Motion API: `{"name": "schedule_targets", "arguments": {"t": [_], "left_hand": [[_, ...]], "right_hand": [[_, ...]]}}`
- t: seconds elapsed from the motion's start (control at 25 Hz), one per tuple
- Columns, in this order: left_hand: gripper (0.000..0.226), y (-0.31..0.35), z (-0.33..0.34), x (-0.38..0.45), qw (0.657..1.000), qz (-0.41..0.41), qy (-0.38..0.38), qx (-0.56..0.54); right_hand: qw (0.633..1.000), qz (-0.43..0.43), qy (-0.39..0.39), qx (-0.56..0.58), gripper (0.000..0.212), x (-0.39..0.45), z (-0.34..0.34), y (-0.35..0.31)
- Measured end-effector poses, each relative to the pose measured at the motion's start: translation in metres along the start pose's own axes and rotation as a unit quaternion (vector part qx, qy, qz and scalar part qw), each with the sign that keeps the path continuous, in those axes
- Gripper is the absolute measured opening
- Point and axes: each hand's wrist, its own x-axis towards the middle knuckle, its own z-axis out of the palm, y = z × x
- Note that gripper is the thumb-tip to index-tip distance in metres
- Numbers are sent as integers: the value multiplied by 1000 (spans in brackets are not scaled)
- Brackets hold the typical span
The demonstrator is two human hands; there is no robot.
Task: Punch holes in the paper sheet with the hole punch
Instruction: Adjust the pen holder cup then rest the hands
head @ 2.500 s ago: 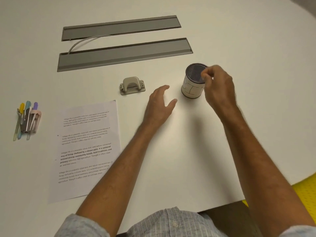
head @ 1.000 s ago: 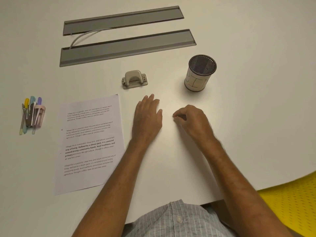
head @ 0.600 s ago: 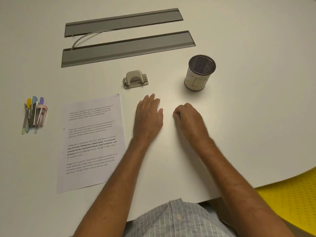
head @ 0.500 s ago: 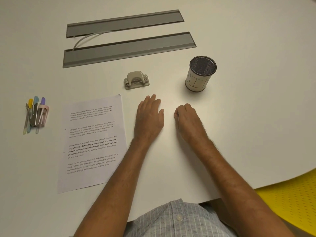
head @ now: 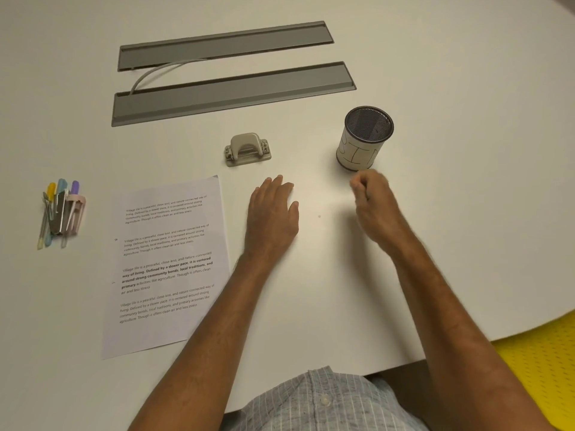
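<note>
Left hand (head: pixel 273 213) flat on smooth table (head: pixel 466 73); beige hole punch (head: pixel 248 149) beyond.

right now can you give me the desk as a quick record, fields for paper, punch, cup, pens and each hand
paper: paper sheet flat on the table, printed side up, untouched
punch: hole punch beyond the sheet's far right corner, apart from it
cup: mesh cup upright, right of the punch
pens: pens bundled at far left
left hand: left hand flat on the table, fingers straight
right hand: right hand raised near the cup, fingers curled, looks empty
</note>
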Motion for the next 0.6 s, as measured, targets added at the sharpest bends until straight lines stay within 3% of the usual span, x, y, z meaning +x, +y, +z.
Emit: {"name": "schedule_targets", "arguments": {"t": [0.08, 0.32, 0.6], "left_hand": [[42, 1, 1, 4, 1000, -5, -2, -15], [42, 1, 6, 5, 1000, 6, 5, 2], [40, -1, 6, 4, 1000, 9, 5, 11]], "right_hand": [[1000, -13, 14, -20, 15, 10, -18, -8], [982, -38, -129, -134, 14, 1, 9, -8], [973, -58, -104, -199, 12, -7, 28, -6]]}}
